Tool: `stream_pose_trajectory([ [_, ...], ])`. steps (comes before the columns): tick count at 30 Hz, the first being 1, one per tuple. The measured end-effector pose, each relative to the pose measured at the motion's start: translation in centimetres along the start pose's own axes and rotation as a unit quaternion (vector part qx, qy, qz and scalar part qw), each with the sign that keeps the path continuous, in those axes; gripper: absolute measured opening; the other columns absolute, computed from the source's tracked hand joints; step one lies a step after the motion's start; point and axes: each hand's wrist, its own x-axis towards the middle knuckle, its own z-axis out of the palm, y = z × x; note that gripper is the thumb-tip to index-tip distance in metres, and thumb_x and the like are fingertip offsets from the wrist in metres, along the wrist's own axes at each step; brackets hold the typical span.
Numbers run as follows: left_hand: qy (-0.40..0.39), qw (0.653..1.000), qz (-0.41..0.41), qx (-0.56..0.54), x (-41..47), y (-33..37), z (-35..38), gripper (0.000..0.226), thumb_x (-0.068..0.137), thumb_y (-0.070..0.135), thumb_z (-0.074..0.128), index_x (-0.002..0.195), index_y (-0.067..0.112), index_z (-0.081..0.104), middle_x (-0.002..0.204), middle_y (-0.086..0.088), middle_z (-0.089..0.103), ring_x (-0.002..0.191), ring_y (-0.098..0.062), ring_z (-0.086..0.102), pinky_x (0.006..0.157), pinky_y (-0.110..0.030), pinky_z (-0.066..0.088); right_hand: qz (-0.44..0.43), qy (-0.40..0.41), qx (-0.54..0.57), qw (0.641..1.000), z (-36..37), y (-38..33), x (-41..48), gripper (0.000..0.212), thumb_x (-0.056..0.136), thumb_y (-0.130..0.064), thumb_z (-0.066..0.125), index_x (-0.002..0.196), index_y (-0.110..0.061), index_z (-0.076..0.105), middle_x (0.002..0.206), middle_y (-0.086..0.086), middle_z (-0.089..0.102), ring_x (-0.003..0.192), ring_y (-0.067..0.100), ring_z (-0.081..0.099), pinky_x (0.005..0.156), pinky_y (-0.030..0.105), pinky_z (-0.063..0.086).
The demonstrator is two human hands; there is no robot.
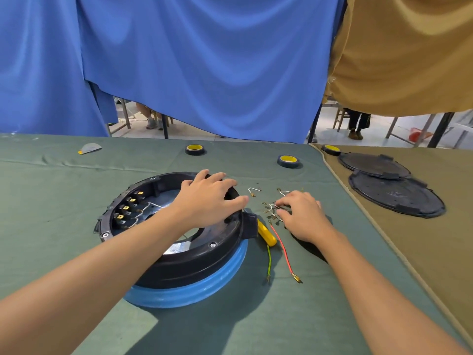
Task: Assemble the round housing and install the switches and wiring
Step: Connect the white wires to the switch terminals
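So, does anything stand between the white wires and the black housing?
Yes: the left hand lies over the rim of the round black plastic housing, on the side facing the short white wires under the right hand.

A blue curtain [204, 60] hangs across most of your view, with a tan curtain [409, 52] to its right. Your tabletop [51, 196] wears a green cloth, and a brown cloth [448, 239] adjoins it on the right. Under the curtains you see pale floor [326, 124], metal table legs [125, 112] and a wooden chair [340, 119]
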Motion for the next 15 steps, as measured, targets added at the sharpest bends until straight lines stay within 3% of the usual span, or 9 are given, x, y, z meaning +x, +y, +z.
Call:
stream_pose_trajectory([
  [3,-0.001,1.0,0.001,-0.003,0.0,0.0,0.0,0.063,0.093,0.066,0.032,0.145,0.032,0.039,0.157,0.006,0.031,0.148,-0.027,0.014,0.111,-0.058,0.021,0.002,0.042,0.025,0.999,0.3,-0.6,-0.1,0.017,0.096,-0.028,0.057,0.104,-0.026,0.072,0.11,-0.003,0.064,0.101,0.016,0.047,0.089,0.037,0.034],
  [8,0.002,1.0,0.003,0.0,0.1,-0.1,0.0,0.061,0.093,0.066,0.032,0.145,0.033,0.039,0.156,0.008,0.032,0.147,-0.027,0.015,0.11,-0.058,0.022,-0.001,0.076,0.035,0.996,0.4,-0.6,-0.2,0.016,0.095,-0.025,0.059,0.102,-0.023,0.073,0.103,-0.003,0.067,0.094,0.014,0.047,0.084,0.033,0.03],
  [12,0.01,1.0,0.007,0.016,0.1,-0.5,0.0,0.061,0.092,0.068,0.031,0.144,0.037,0.039,0.155,0.011,0.033,0.147,-0.025,0.017,0.11,-0.057,0.021,-0.02,0.169,0.064,0.983,0.0,-0.8,-0.3,0.015,0.095,-0.019,0.058,0.099,-0.017,0.072,0.098,0.0,0.068,0.096,0.017,0.055,0.084,0.032,0.035],
  [15,0.013,1.0,0.003,0.026,0.2,-1.0,-0.1,0.061,0.092,0.068,0.029,0.144,0.037,0.04,0.154,0.011,0.034,0.146,-0.024,0.02,0.109,-0.056,0.023,-0.057,0.25,0.093,0.962,-0.3,-1.1,-0.7,0.011,0.092,-0.011,0.061,0.094,-0.009,0.072,0.091,0.006,0.068,0.088,0.023,0.058,0.076,0.031,0.038],
])
